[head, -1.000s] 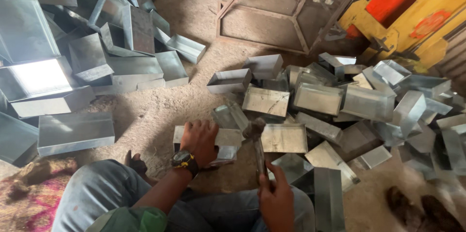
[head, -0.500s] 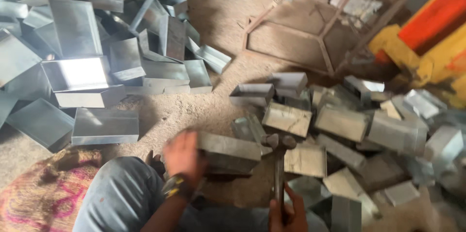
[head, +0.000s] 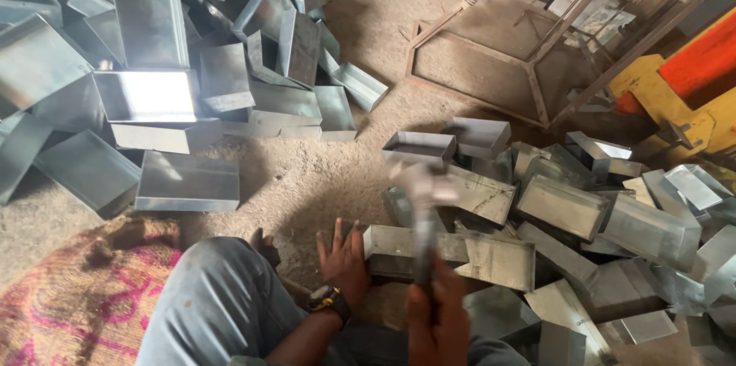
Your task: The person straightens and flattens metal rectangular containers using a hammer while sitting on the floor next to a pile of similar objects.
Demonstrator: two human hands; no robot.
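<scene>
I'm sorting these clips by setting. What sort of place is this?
Most likely a small sheet-metal workshop. Piles of folded metal trays cover a dusty bare floor, a welded metal frame stands behind, and the right hand swings a hammer over a tray steadied by the left hand.

**Dusty floor strewn with metal trays**

The sandy floor (head: 322, 182) carries everything. A metal frame (head: 529, 67) stands on it at the far side. Left of the frame lies one heap of metal trays (head: 153, 98); below the frame, another heap (head: 583, 213). A patterned rug (head: 84, 297) lies far left of it, nearest the camera.
</scene>
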